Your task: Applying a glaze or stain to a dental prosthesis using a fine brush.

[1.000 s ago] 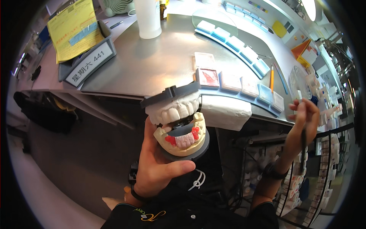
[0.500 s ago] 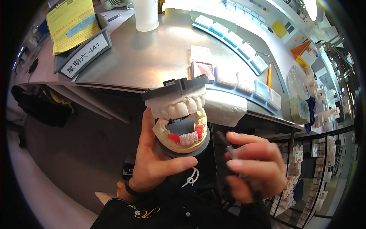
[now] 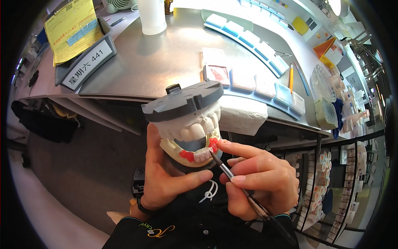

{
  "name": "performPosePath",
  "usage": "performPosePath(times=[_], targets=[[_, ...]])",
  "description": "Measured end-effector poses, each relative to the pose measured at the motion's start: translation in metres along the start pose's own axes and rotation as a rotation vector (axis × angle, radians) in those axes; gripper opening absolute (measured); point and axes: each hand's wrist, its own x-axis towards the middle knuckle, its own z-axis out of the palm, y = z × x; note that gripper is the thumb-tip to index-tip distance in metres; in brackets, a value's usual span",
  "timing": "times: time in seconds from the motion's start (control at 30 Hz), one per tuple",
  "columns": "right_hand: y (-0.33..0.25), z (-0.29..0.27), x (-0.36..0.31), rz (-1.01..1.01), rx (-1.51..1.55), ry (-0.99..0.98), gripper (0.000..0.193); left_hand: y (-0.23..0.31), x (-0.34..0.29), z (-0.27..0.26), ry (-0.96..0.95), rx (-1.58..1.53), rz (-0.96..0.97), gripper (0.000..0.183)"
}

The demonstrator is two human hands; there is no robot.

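Observation:
My left hand (image 3: pixel 166 180) is wrapped round a dental model (image 3: pixel 191 126), its thumb in front and the other fingers mostly hidden behind. The model has white upper teeth under a grey mounting plate (image 3: pixel 182 101). Its cream lower jaw carries a pale ridged front section (image 3: pixel 202 155) with red pieces (image 3: pixel 187 156) on both sides. Between thumb and fingers, my right hand (image 3: pixel 265 180) holds a fine brush (image 3: pixel 226 169) with a dark pointed tip. That tip meets the right end of the pale section, and my index fingertip is at the red piece there.
Beyond the model is a metal-topped bench (image 3: pixel 124 62) with small lidded boxes (image 3: pixel 242 80) in rows. A grey tray (image 3: pixel 105 50) with yellow paper stands at the left, beside a white cup (image 3: pixel 152 18). A white padded rest (image 3: pixel 244 114) juts from the bench edge. Shelves (image 3: pixel 319 186) of jars stand at right.
My right hand has moved left and brought the brush tip onto the lower front section. The model has tilted, so more of the grey plate's top shows.

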Motion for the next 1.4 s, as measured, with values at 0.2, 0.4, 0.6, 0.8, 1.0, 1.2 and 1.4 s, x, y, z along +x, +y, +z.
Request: performPosePath(times=[0.2,0.4,0.6,0.8,1.0,1.2,1.4], targets=[[-0.001,-0.001,0.000,0.009,0.009,-0.010,0.027,-0.002,-0.001,-0.001,-0.002,0.004,0.012,0.088],[-0.002,0.000,-0.002,0.011,-0.008,-0.004,0.027,-0.001,-0.002,-0.001,0.004,0.020,0.010,0.088],[-0.004,0.002,-0.001,0.043,0.013,0.025,0.024,0.000,-0.004,-0.001,0.013,0.017,0.025,0.088],[-0.011,-0.009,0.005,0.055,0.042,-0.164,0.025,0.000,-0.005,-0.001,0.025,0.013,0.011,0.088],[-0.002,0.003,0.001,-0.035,0.033,-0.033,0.023,-0.001,-0.005,-0.004,0.014,0.066,0.008,0.088],[-0.002,0.005,-0.001,0.017,0.039,0.020,0.025,-0.001,-0.005,-0.002,0.040,0.052,0.026,0.089],[-0.003,0.002,0.003,-0.034,0.008,-0.041,0.025,-0.002,-0.001,-0.002,0.035,0.035,0.034,0.091]])
